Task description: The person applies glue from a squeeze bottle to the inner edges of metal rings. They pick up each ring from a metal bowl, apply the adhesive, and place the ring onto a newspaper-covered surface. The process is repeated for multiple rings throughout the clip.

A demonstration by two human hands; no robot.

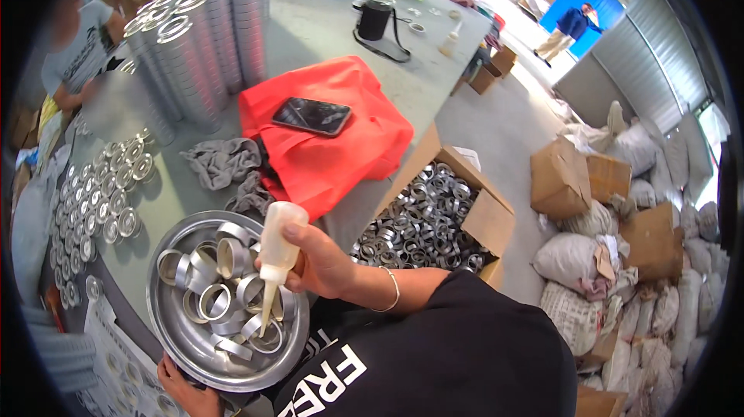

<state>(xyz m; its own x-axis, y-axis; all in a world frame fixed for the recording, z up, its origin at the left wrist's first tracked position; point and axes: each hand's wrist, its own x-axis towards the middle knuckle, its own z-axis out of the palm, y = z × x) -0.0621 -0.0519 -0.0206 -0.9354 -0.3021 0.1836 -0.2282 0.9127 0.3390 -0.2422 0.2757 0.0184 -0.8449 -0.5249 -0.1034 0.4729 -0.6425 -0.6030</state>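
My right hand is wrapped round a whitish squeeze bottle, tipped so its thin nozzle points down. The nozzle tip is among silver metal rings heaped in a round steel bowl. At the bowl's lower left edge, my left hand grips it from outside; part of that hand is hidden under the bowl. Several rows of round metal pieces lie on the table left of the bowl. Beyond the bowl is a crumpled grey cloth.
Tall stacks of metal rings stand on the table. A dark phone lies on a red bag. Right of the table, a cardboard box holds many rings. Sacks and cartons line the right. Co-workers are at left and far back.
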